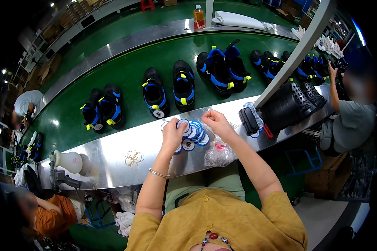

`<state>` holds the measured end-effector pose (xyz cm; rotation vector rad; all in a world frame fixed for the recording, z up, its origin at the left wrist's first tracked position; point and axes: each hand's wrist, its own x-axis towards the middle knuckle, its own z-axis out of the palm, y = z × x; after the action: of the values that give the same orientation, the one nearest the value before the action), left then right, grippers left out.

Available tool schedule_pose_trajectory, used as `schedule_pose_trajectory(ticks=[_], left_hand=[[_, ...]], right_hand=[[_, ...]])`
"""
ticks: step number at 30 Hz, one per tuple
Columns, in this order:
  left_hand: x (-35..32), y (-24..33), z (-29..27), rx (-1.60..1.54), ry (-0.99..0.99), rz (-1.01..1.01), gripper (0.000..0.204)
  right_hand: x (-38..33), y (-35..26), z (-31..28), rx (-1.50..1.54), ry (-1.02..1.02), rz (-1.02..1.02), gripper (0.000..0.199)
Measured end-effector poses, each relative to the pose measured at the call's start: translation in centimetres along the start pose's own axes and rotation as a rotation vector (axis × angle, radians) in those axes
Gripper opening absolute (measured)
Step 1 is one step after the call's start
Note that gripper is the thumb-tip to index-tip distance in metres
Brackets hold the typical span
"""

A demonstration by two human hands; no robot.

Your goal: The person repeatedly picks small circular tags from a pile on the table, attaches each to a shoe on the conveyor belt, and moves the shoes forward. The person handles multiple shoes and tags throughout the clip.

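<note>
A round tag [182, 124] is being pinched by the left hand [171, 134], thumb and fingers pretty much closed up on it, right over a messy pile of blue-rimmed tags [193, 134] on the metal bench [113, 169]. Just across from it, the right hand [218, 124] is being held up with thumb and fingertips bunched together, basically no gap; whether anything thin is being gripped there can't be told. The pile is being flanked by a crinkly clear bag [219, 153], below the right hand. Off to the left, some bench space is being taken up by yellowish rubber bands [134, 159]. Beyond, the green belt [132, 85] is being filled by black-and-blue shoes [183, 92].
</note>
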<state>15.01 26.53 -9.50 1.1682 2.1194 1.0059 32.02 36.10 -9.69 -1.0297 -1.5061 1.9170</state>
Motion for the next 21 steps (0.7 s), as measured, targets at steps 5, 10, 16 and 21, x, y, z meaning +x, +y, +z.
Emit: schedule_pose_trajectory(ticks=[5,10,16,21], left_hand=[[-0.1,-1.0,0.5,0.159,0.117,0.154,0.022],[-1.0,0.6,0.4,-0.115,0.149,0.016,0.018],[-1.1,0.1,0.2,-0.03,0.17,0.008,0.016],[-1.4,0.6,-0.1,-0.343,0.157,-0.081,0.013]], right_hand=[[0.7,3.1,0.2,-0.186,-0.028,-0.111,0.014],[-0.5,1.6,0.8,-0.228,-0.079,-0.092,0.015],[-0.9,1.1,1.7,-0.247,-0.061,-0.096,0.016],[-1.0,1.3,1.5,-0.264,-0.046,-0.122,0.017]])
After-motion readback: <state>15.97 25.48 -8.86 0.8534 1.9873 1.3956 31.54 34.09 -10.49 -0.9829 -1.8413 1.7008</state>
